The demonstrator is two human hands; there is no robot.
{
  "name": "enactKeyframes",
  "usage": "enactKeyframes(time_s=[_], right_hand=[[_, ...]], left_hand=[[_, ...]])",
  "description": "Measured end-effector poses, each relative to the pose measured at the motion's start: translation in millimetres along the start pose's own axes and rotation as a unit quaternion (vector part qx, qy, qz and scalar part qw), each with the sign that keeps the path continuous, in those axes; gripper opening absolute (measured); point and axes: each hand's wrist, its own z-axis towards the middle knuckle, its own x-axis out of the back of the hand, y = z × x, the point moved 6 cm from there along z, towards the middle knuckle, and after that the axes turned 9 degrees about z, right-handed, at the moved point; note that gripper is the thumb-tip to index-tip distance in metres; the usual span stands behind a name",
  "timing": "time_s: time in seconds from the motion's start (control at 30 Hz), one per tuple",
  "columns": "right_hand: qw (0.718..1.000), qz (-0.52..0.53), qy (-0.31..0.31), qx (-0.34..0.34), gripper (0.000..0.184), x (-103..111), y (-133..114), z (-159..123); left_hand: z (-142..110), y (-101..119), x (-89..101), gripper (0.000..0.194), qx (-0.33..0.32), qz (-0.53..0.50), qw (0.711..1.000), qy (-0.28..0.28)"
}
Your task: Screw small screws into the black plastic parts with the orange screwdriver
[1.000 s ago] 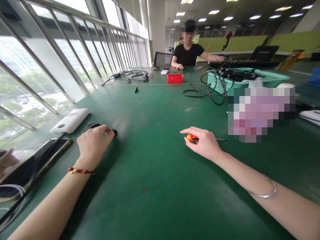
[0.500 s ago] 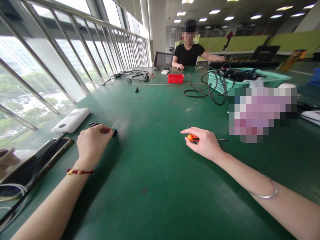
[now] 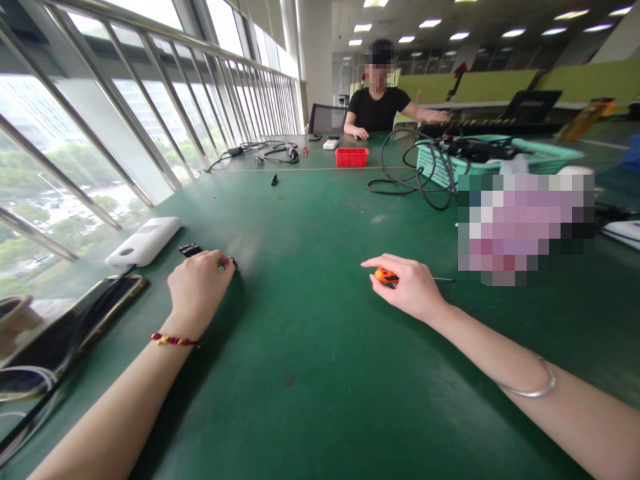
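My left hand point(image 3: 200, 287) is closed low over the table, its fingertips pinched at a small dark piece point(image 3: 234, 263) that is mostly hidden. Just beyond its knuckles a small black object point(image 3: 190, 249) with light marks shows, partly covered by the hand. On the right, my right hand point(image 3: 407, 283) curls around a screwdriver point(image 3: 386, 277) with an orange and black handle. The thin metal shaft points right, out past the back of the hand. Thumb and index finger stay somewhat apart at the handle's end.
Left of my left hand lie a white power bank point(image 3: 145, 241) and a phone point(image 3: 105, 303) with a cable. Farther back are a small black part point(image 3: 275, 180), a red bin point(image 3: 351, 158), and a turquoise basket point(image 3: 435, 165) with cables. A person point(image 3: 377, 110) sits opposite.
My left hand has shifted slightly right, and its fingers now cover more of the small dark piece. My right hand and the screwdriver stay where they were.
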Motion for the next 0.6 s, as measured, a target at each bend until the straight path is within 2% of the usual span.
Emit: enactKeyframes(time_s=[0.13, 0.4, 0.6], right_hand=[[1.000, -0.001, 0.004, 0.001, 0.021, 1, -1, 0], [1.000, 0.001, 0.004, 0.003, 0.021, 2, -2, 1], [1.000, 0.000, 0.002, 0.002, 0.021, 2, -2, 0]], left_hand=[[0, 3, -3.7, 0.035, -0.025, 0.003, 1.000, 0.012], [4, -6, -8.3, 0.034, -0.007, -0.009, 1.000, -0.009], [7, -15, -8.8, 0.031, 0.006, -0.091, 0.996, -0.005]])
